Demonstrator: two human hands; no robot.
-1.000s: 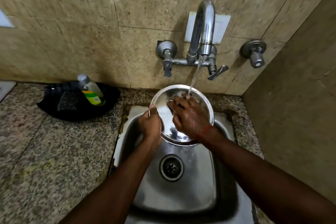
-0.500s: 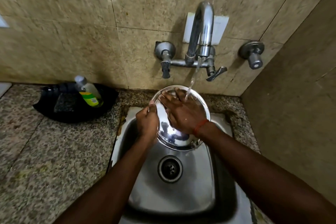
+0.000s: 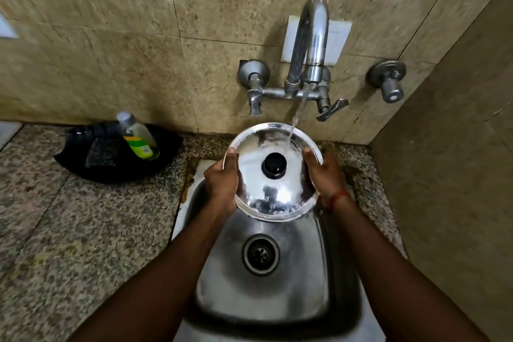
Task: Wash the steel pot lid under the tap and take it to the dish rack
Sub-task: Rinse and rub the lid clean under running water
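Observation:
The round steel pot lid (image 3: 273, 191) with a black knob (image 3: 274, 164) faces up at me over the steel sink (image 3: 263, 300). My left hand (image 3: 223, 180) grips its left rim and my right hand (image 3: 324, 172) grips its right rim. Water runs from the curved chrome tap (image 3: 311, 44) onto the lid's far edge and spreads over its top. No dish rack is in view.
A black tray (image 3: 111, 164) with a green-labelled soap bottle (image 3: 137, 136) sits on the speckled granite counter (image 3: 83, 230) left of the sink. Tiled walls close in behind and on the right, with a second valve (image 3: 388, 80) on the back wall.
The lid has been turned over: its inner side faced me with my right hand rubbing it, now the knob side faces up and both hands hold the rim.

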